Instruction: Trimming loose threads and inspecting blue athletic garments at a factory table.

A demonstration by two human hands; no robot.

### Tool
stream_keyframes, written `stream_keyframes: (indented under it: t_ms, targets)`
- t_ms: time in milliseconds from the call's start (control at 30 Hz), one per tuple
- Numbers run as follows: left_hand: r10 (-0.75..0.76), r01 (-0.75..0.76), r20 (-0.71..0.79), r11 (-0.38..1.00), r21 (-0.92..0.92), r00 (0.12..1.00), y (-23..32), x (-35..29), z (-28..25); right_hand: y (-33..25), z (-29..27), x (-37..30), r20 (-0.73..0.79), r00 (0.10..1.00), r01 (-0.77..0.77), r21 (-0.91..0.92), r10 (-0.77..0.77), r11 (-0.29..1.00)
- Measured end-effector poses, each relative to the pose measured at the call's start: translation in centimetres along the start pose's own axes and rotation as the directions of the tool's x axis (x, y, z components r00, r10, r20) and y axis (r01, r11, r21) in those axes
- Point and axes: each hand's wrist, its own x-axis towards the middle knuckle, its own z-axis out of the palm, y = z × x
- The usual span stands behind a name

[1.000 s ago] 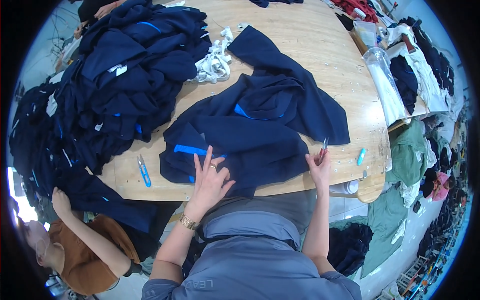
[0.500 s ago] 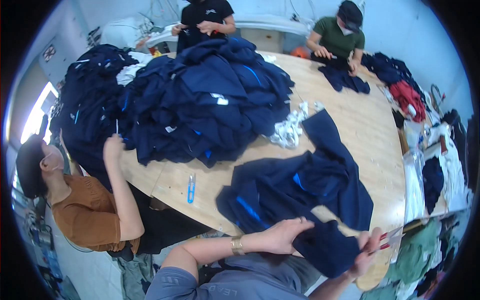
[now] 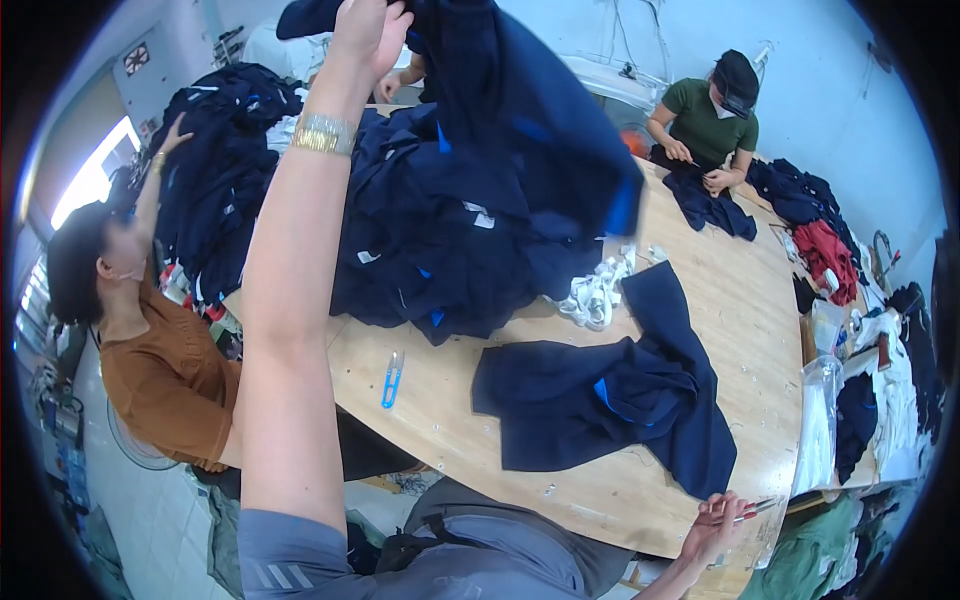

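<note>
Left hand (image 3: 374, 42) clutches navy cloth (image 3: 520, 100) high, apparently to clear the pile (image 3: 425, 240)
Right hand (image 3: 712, 528) grips red scissors (image 3: 748, 513) by the table's (image 3: 755, 420) near right corner

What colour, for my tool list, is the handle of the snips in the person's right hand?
Red, though partly covered; the snips show best in the head view.

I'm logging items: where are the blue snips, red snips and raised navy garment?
Blue snips (image 3: 388, 397): head view, handle.
Red snips (image 3: 746, 516): head view, handle.
Raised navy garment (image 3: 515, 95): head view, hanging cloth.
</note>
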Motion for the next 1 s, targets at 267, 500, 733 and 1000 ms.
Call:
stream_keyframes:
  t_ms: [267, 500, 733, 1000]
  targets:
    - [0.396, 0.356, -0.321, -0.017, 0.934, 0.860, -9.2, -6.3, -5.0, 3.2, -0.3, -1.0, -0.128, 0.992, -0.039, -0.163, 0.018, 0.986]
    - [0.344, 0.358, -0.240, -0.338, 0.870, 0.908, -20.3, -18.0, -6.4, 3.3, 0.2, -1.0, -0.146, 0.989, -0.049, -0.196, 0.020, 0.979]
    - [-0.263, 0.542, -0.516, 0.031, 0.840, 0.815, -31.0, -27.2, 3.1, 4.6, 0.8, -1.5, -0.145, 0.984, -0.123, -0.144, 0.102, 0.982]
    - [-0.308, 0.165, -0.243, -0.258, 0.952, 0.920, -35.4, -32.2, 6.0, 9.2, 2.5, -1.1, -0.040, 0.994, -0.105, -0.481, 0.098, 0.870]
